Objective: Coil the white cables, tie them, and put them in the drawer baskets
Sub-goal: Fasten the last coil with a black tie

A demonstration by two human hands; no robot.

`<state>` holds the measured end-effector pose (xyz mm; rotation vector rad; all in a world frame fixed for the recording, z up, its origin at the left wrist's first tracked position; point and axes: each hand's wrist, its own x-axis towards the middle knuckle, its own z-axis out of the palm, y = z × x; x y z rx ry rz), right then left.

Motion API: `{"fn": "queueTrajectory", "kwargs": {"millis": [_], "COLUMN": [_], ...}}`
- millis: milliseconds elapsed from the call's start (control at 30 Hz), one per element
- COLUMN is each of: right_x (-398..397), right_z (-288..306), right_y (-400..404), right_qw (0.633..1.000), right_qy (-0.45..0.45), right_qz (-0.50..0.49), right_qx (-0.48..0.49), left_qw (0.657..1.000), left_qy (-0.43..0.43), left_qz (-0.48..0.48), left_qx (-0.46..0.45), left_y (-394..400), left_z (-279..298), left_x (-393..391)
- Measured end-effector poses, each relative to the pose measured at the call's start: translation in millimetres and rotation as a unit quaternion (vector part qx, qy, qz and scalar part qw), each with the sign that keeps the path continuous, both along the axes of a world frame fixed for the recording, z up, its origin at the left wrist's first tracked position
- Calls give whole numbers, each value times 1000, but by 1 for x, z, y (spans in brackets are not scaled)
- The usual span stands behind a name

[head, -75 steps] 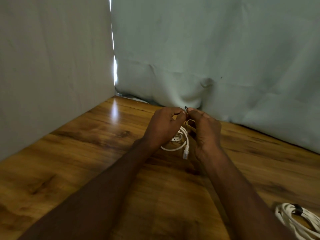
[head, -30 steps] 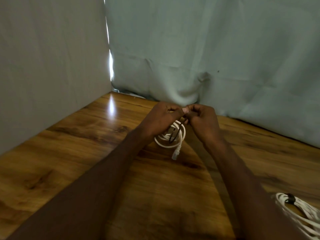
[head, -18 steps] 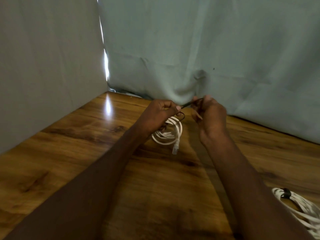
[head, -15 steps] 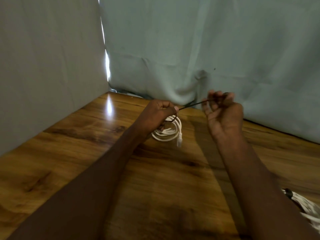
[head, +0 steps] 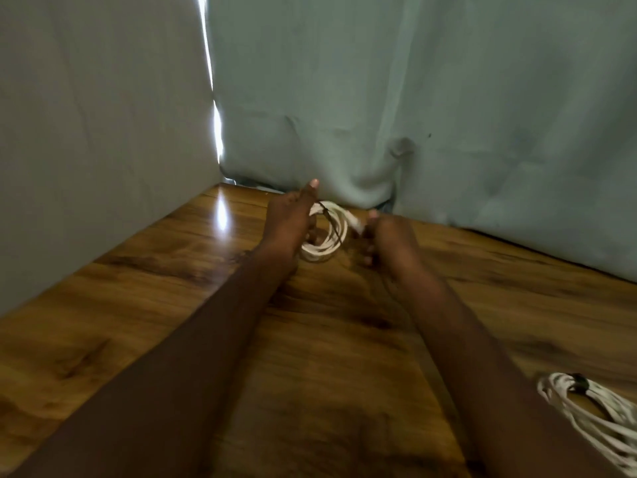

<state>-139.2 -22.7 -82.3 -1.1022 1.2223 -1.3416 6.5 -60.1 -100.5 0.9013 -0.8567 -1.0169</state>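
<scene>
A small coil of white cable [head: 327, 236] is held upright over the wooden table [head: 138, 305], near the back curtain. My left hand [head: 287, 225] grips the coil's left side, one finger raised. A thin dark tie [head: 331, 222] runs across the loops. My right hand [head: 386, 239] is at the coil's right side, its fingers curled by the cable's white plug end [head: 355, 222]; the frame is blurred and its exact grip is unclear.
A second white cable bundle [head: 593, 422] with a black tie lies at the table's right front edge. A grey wall stands on the left and a pale green curtain [head: 413, 115] hangs behind the table. No drawer baskets are in view.
My right hand, which had pulled the dark tie out to the right, has come back to the coil. The coil has been tipped up and moved slightly toward the curtain.
</scene>
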Motion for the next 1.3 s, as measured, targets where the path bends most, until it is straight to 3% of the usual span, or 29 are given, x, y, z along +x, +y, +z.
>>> {"fn": "queueTrajectory", "kwargs": {"millis": [100, 167, 267, 400, 467, 533, 600, 667, 800, 900, 1000, 1133, 1300], "right_x": [16, 15, 7, 4, 2, 1, 1, 4, 7, 4, -4, -7, -5], "right_z": [-22, -26, -25, -27, -27, -24, -19, -21, -24, -18, -20, -23, -21], "right_y": [-5, -7, -13, -20, -22, -13, -4, -2, -5, -1, -3, -6, -5], "right_qw": [958, 931, 936, 978, 982, 957, 899, 860, 872, 903, 905, 891, 876], "right_qy": [266, 325, 303, 157, 87, 128, 267, 353, 364, 329, 325, 346, 340], "right_qz": [-11, -41, -81, -84, -114, -134, -128, -114, -78, 24, 102, 7, -4], "right_qx": [-106, -158, -161, -109, -123, -224, -323, -350, -317, -276, -253, -294, -342], "left_qw": [996, 985, 945, 922, 914, 909, 903, 893, 878, 881, 884, 891, 886], "left_qy": [56, 102, 173, 205, 220, 236, 259, 283, 315, 315, 287, 205, 219], "left_qz": [-29, -124, -274, -327, -338, -339, -337, -342, -351, -346, -366, -404, -408], "left_qx": [58, 69, 42, -34, -53, -58, -66, -73, -76, -70, -42, -24, -26], "left_y": [1, 3, 9, 14, 12, 8, 7, 6, 10, 12, 11, 12, 10], "left_z": [5, 6, 11, 12, 10, 9, 9, 8, 9, 10, 8, 6, 7], "left_x": [6, 8, 9, 5, 7, 8, 10, 12, 14, 16, 20, 20, 19]}}
